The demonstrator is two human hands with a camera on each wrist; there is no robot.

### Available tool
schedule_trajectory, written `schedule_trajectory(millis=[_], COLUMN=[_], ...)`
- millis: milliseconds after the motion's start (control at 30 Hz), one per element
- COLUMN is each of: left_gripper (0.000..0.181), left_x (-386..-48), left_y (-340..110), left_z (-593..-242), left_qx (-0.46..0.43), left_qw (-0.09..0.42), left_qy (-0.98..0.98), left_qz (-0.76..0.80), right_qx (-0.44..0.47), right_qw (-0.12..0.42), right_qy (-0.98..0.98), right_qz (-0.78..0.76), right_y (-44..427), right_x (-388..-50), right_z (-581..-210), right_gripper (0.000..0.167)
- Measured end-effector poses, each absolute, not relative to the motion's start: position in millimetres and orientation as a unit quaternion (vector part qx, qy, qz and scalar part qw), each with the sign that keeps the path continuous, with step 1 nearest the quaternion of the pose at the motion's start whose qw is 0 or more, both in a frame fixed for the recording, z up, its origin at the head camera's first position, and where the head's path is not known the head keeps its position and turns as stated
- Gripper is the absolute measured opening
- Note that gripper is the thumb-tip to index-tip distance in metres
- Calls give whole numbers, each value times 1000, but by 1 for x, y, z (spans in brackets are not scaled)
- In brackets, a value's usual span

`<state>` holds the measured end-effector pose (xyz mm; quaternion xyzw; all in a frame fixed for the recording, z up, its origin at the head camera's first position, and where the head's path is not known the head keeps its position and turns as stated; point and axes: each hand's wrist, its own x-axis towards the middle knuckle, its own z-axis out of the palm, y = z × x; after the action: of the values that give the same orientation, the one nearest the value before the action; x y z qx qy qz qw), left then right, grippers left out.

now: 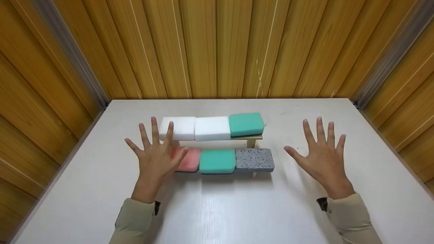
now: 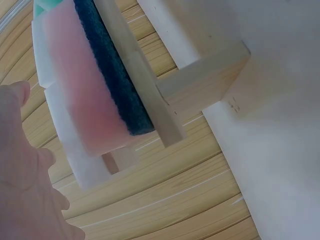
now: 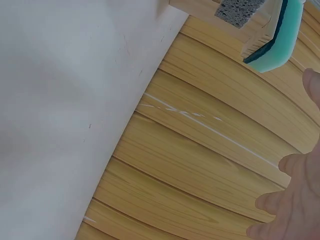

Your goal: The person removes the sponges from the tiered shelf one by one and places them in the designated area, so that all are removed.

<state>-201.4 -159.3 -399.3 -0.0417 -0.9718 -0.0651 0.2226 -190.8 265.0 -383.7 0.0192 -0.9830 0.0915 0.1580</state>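
My left hand [image 1: 154,161] is spread with straight fingers above the left end of two raised wooden racks, holding nothing. It partly hides a pink sponge [image 1: 190,159] with a dark scouring layer below. Beside that, on the front rack, lie a green sponge [image 1: 217,161] and a grey speckled pumice-like block [image 1: 254,159]. The back rack [image 1: 251,138] bears two white sponge blocks, a left one [image 1: 183,127] and a middle one [image 1: 212,128], and another green sponge [image 1: 246,124] at its right. My right hand [image 1: 324,161], spread and empty, hovers to the right of the racks.
The white table [image 1: 217,213] stretches beneath both racks, with its back edge against a wood-panelled wall [image 1: 217,51]. More panelling closes in the left [image 1: 34,101] and right [image 1: 407,118] sides. In the left wrist view, a wooden leg [image 2: 207,80] props the front rack off the table.
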Motion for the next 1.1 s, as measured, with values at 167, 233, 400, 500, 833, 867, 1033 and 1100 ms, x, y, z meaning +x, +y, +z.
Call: schedule_trajectory(millis=[167,233,400,500,833,867,1033,1100], left_gripper=[81,82,82,82,74,72,64,62], left_x=[-201,-201,-200,-199,-200,-201,-202,-202], left_y=[-160,-161,-166,-170,-187,-189,-198,-201], left_z=[-398,-397,-394,-391,-395,-397,-408,-412], left_qx=[-41,-39,-32,-25,-45,-46,-31,-23], left_qw=[224,223,222,214,155,150,114,98], left_qy=[-972,-972,-971,-967,-910,-895,-818,-786], left_qz=[-60,-60,-86,-136,-383,-417,-563,-610], right_qx=[19,18,22,30,84,87,102,107], right_qw=[150,146,145,149,164,162,150,141], right_qy=[-984,-984,-981,-977,-958,-957,-956,-956], right_qz=[96,102,128,148,221,224,230,232], right_y=[267,268,270,271,272,271,265,262], right_x=[-188,-188,-187,-188,-198,-201,-210,-214], right_z=[-382,-381,-375,-370,-353,-351,-344,-341], right_gripper=[96,96,95,93,83,82,81,81])
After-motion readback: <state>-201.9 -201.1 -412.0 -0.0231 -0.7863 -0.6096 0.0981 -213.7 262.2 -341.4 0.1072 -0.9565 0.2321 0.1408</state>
